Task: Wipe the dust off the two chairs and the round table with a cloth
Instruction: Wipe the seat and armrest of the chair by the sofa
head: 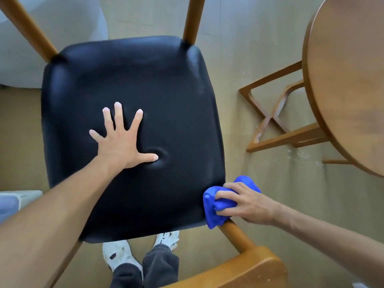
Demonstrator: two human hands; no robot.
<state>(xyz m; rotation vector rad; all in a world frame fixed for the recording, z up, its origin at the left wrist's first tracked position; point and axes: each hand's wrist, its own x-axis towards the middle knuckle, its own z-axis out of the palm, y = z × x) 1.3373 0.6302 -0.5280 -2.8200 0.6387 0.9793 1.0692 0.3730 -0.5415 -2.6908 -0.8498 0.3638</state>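
Observation:
A chair with a black padded seat (162, 96) and wooden legs fills the middle of the head view, seen from above. My left hand (121, 140) lies flat on the seat with fingers spread, the thumb pressing a dent into the padding. My right hand (245, 202) grips a bunched blue cloth (214, 208) against the seat's near right corner, where a wooden post (236, 233) joins the curved wooden backrest (249, 271). The round wooden table (351, 80) stands at the right edge, partly out of frame.
The table's crossed wooden base (276, 117) rests on the tan floor right of the chair. My white shoes (118, 254) and dark trousers show below the seat. A white rounded object (52, 28) sits at the upper left, a pale box (12, 202) at the left edge.

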